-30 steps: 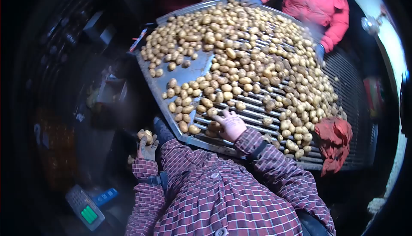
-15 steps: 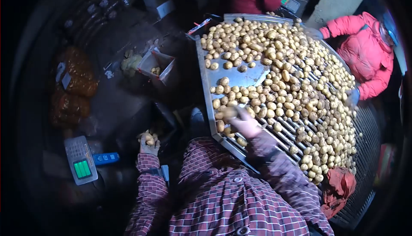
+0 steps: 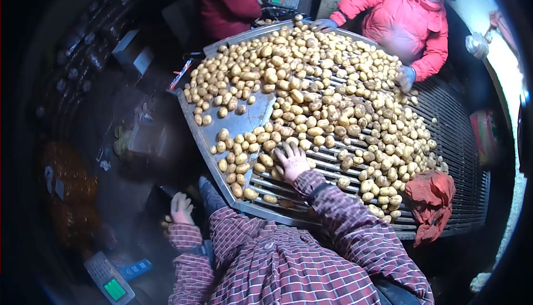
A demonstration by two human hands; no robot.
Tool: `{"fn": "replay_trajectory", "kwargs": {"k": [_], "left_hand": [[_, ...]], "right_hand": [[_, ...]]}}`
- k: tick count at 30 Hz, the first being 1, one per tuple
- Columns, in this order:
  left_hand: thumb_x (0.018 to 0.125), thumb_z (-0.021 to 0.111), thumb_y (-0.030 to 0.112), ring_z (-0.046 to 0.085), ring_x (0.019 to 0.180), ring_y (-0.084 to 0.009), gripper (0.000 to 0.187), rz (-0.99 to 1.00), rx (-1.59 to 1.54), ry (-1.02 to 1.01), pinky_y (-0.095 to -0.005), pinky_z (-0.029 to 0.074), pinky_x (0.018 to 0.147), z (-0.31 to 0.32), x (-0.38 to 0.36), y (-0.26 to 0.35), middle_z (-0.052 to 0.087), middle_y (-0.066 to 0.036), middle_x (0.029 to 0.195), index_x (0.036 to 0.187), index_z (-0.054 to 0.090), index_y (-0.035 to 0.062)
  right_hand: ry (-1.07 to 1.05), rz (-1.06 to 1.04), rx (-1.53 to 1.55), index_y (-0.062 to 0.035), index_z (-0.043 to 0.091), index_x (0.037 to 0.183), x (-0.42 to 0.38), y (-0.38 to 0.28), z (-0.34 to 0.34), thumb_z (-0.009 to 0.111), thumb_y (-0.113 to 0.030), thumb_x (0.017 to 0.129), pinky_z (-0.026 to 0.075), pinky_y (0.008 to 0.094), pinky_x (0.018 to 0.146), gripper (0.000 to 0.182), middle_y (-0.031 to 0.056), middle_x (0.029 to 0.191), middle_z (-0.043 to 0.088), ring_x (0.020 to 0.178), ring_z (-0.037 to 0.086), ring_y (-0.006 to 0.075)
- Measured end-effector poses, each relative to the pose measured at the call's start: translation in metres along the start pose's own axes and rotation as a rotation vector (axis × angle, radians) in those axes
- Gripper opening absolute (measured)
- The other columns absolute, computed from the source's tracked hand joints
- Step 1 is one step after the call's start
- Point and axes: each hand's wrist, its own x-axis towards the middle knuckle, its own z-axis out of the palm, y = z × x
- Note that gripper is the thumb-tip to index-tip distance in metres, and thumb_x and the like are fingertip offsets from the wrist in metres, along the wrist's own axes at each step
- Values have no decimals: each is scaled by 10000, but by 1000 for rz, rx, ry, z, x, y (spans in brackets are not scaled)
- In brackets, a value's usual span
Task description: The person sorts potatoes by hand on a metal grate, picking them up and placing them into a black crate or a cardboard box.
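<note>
Head view: on the slatted surface (image 3: 461, 133), a hasty sweep could, I judge, send potatoes (image 3: 297, 95) over the near rim (image 3: 261, 212), their roundness being the cause. They lie just beyond my right hand (image 3: 292, 162) and to either side; this grip is wide open, fingers spread, though I cannot tell whether the palm covers any. My left hand (image 3: 181, 209), half curled, is beside the surface, contents uncertain.

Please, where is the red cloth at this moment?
In the head view, the red cloth lies crumpled on the near right part of the slatted table, beside the potatoes and to the right of the right hand.
</note>
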Motion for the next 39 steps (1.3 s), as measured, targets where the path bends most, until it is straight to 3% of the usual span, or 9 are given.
{"fn": "replay_trajectory", "kwargs": {"k": [6,8,14,17,24,30,33,37,39], "left_hand": [[871,658,85,592,1011,-181,333,488,472,-470,-334,477,909,191,6,5,636,-95,1110,1191,594,20],[823,690,94,618,998,-275,383,477,504,-568,-347,475,923,252,12,-2,647,-147,1062,1188,595,30],[782,716,389,325,1339,-418,741,797,1073,-690,-483,305,1111,376,-5,10,331,-217,1471,1425,401,200],[796,677,465,296,1361,-397,711,949,1533,-731,-558,257,1102,375,-38,11,307,-118,1524,1425,426,252],[742,730,432,298,1350,-366,700,1036,1372,-738,-531,210,1122,343,-38,-3,369,-76,1452,1375,475,282],[694,751,452,234,1400,-360,807,992,1480,-740,-584,120,1142,329,-35,-11,312,-119,1505,1417,430,290],[667,770,398,251,1391,-356,797,980,1420,-750,-579,125,1145,330,-32,-5,338,-126,1486,1391,462,266],[706,739,423,258,1391,-356,716,1040,1342,-758,-556,138,1147,327,-31,-6,368,-136,1467,1359,507,242],[726,722,438,259,1391,-360,681,1063,1292,-737,-554,139,1146,327,-30,-12,375,-139,1462,1344,527,229]], "right_hand": [[-141,-77,72,-183,489,1328,-54,3,-40,676,-334,803,347,535,1058,577,135,1440,376,1337,332,394],[-107,-76,180,-178,497,1328,-73,7,-39,658,-321,821,366,512,1045,551,137,1409,415,1305,384,376],[-115,87,401,-148,565,1279,-103,39,-54,638,-261,854,415,432,1017,446,97,1292,546,1186,518,317],[-5,209,438,-129,607,1218,-78,79,-66,637,-253,850,420,428,1012,389,123,1250,574,1185,513,325],[236,119,341,-157,490,1340,89,145,-94,682,-282,778,447,435,984,607,162,1336,479,1180,513,347],[-70,323,376,-264,335,1467,227,140,-73,711,-410,778,398,488,1055,799,171,1541,228,1342,368,395],[-322,365,245,-271,433,1410,236,132,-64,700,-429,788,392,528,1051,695,171,1483,327,1358,344,373],[-570,299,342,-237,646,1210,233,144,-68,718,-344,748,451,430,1006,480,141,1276,559,1183,525,354],[-349,157,217,-235,640,1214,201,140,-55,703,-344,746,455,461,1000,485,118,1367,483,1219,480,385]]}}
